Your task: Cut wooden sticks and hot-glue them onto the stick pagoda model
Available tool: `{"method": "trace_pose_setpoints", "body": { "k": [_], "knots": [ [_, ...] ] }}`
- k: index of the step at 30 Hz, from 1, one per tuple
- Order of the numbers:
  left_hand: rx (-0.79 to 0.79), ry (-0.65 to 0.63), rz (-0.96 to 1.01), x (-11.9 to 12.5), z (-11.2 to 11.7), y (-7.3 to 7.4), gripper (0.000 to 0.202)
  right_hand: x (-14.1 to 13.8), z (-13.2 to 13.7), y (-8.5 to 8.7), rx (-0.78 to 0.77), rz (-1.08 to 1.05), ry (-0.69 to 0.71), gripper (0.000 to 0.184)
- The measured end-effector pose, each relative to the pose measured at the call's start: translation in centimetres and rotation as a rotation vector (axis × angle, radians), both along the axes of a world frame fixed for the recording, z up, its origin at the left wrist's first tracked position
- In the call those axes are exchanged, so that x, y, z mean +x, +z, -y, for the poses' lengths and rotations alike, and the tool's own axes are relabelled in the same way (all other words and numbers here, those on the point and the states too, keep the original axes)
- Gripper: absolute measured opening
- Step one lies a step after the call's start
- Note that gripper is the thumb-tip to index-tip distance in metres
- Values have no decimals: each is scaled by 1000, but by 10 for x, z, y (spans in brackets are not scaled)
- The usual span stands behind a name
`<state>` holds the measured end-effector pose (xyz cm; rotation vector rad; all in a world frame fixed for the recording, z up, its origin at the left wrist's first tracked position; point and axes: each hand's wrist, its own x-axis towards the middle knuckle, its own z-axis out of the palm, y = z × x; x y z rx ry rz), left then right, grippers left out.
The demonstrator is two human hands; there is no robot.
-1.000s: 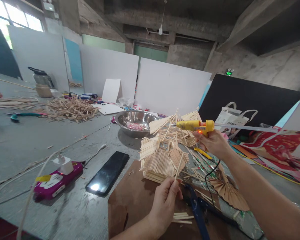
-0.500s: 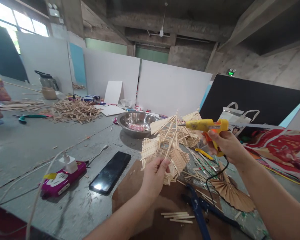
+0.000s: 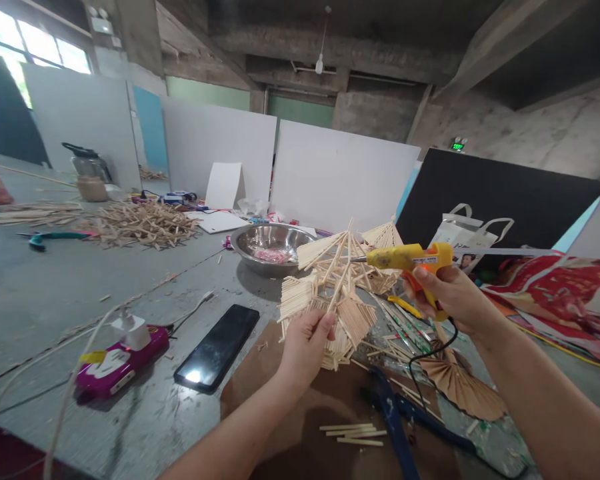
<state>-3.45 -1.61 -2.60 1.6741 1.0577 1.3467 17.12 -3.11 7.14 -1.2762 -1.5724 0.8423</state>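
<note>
My left hand (image 3: 307,343) is closed on a model built of thin wooden sticks (image 3: 353,320), with fan-like, roof-shaped panels. My right hand (image 3: 447,293) grips a yellow hot glue gun (image 3: 405,258), its metal nozzle pointing left at the ridge sticks of the model. A clear glue stick (image 3: 510,252) juts from the back of the gun. Its black cord hangs below. Under the model lies a brown sheet (image 3: 280,413) with several short sticks (image 3: 355,431) on it. Blue-handled pliers (image 3: 393,417) lie close by.
A steel bowl (image 3: 265,267) stands behind the model. To the left lie a black phone (image 3: 217,347), a purple power strip (image 3: 125,367) with white cables, and a pile of sticks (image 3: 145,223). A folded paper fan (image 3: 463,387) and a yellow-handled cutter (image 3: 404,306) are on the right.
The glue gun's nozzle has dipped slightly and sits closer to the model's central ridge. Both hands keep their hold. The whole view has shifted a little.
</note>
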Motion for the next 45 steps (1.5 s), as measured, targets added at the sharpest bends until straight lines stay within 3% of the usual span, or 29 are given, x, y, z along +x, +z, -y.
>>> {"method": "trace_pose_setpoints", "body": {
  "k": [17, 23, 28, 33, 45],
  "knots": [
    [45, 3, -12, -1, -1, -2, 31, 2, -1, -1, 0, 12, -1, 37],
    [0, -7, 6, -1, -1, 8, 32, 4, -2, -4, -23, 22, -23, 37],
    [-106, -62, 113, 2, -12, 18, 35, 9, 2, -7, -16, -70, -22, 31],
    [-205, -111, 224, 8, -24, 18, 34, 14, 4, -11, -18, -87, -36, 33],
    [-151, -60, 269, 14, -32, 14, 36, 9, 3, -12, 9, -81, -27, 31]
  ]
}}
